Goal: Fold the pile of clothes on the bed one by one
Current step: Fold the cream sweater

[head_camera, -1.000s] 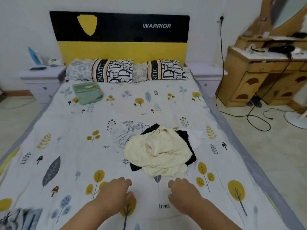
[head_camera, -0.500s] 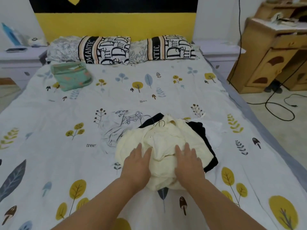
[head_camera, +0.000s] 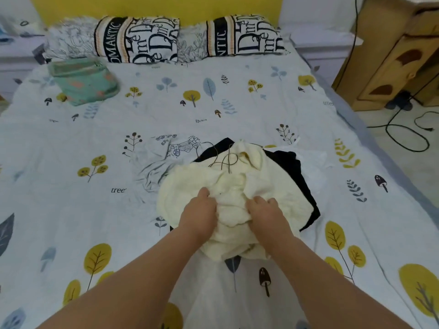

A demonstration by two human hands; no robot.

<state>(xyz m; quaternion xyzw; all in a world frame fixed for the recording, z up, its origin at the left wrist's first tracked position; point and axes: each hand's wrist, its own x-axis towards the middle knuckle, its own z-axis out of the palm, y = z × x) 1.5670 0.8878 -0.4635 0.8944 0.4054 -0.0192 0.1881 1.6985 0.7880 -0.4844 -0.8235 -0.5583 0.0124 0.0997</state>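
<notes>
Head view: left hand [head_camera: 198, 213] and right hand [head_camera: 266, 211] both clutch cream garment [head_camera: 237, 193] atop pile mid-bed [head_camera: 71, 162], fingertips buried in folds. Black garment [head_camera: 292, 167] and grey printed top [head_camera: 164, 157] mostly covered beneath. Headboard cut off.

My two bare forearms reach forward from the lower edge of view and draw closer together toward the wrists. My left hand [head_camera: 198, 211] lies palm down, knuckles up, its fingers curled under and bunched into soft cream cloth, thumb tip showing at the top. My right hand [head_camera: 264, 210] sits just beside it, also palm down, fingers bent and clenched into the same cloth. The two hands are near each other without touching.
</notes>
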